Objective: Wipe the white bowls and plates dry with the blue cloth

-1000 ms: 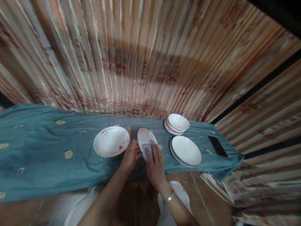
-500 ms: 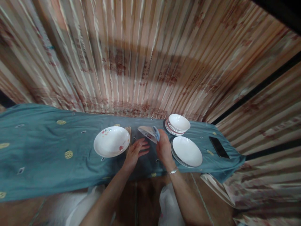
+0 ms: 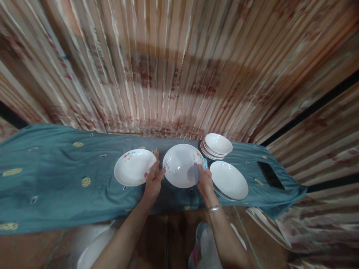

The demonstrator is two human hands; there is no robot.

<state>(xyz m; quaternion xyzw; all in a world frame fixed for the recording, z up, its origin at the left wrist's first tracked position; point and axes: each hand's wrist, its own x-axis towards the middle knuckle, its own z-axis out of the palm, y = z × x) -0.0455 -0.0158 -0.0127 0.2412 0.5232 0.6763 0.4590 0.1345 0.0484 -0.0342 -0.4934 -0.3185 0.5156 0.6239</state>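
A white plate with a floral rim (image 3: 181, 168) faces upward between my two hands. My right hand (image 3: 205, 183) is closed on its right rim, with a light blue cloth (image 3: 205, 163) between the fingers and the plate. At the opposite rim is my left hand (image 3: 154, 181), its fingertips closed against the edge. Just left of that hand sits another white floral plate (image 3: 133, 168) on the table. Behind my left fingers a bundle of wooden chopsticks (image 3: 155, 152) partly shows.
To the right are a stack of white bowls (image 3: 218, 145) and a stack of white plates (image 3: 229, 180). Farther right lies a black phone (image 3: 270, 175). A green patterned cloth (image 3: 61, 179) covers the table, and a pleated curtain (image 3: 168, 74) hangs behind.
The plate in my right hand has turned from nearly edge-on to facing up. My left hand, open and apart from it before, has moved to its left rim.
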